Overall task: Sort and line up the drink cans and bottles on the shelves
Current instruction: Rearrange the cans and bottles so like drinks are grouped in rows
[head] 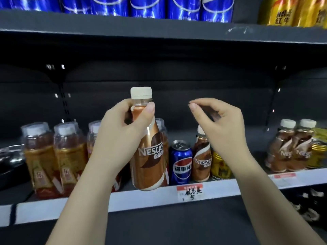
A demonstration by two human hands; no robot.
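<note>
My left hand grips a brown Nescafé bottle by its neck and holds it upright in front of the middle shelf. My right hand hovers to its right with loosely curled fingers and holds nothing. Below my right hand stand a second Nescafé bottle, a blue Pepsi can and a yellow can, partly hidden by my wrist. Amber tea bottles stand in a row at the left. Two more Nescafé bottles stand at the right, next to yellow cans.
The middle shelf has a white front rail with a red price tag. The upper shelf carries blue Pepsi cans and golden Red Bull cans. The back of the middle shelf is dark and open.
</note>
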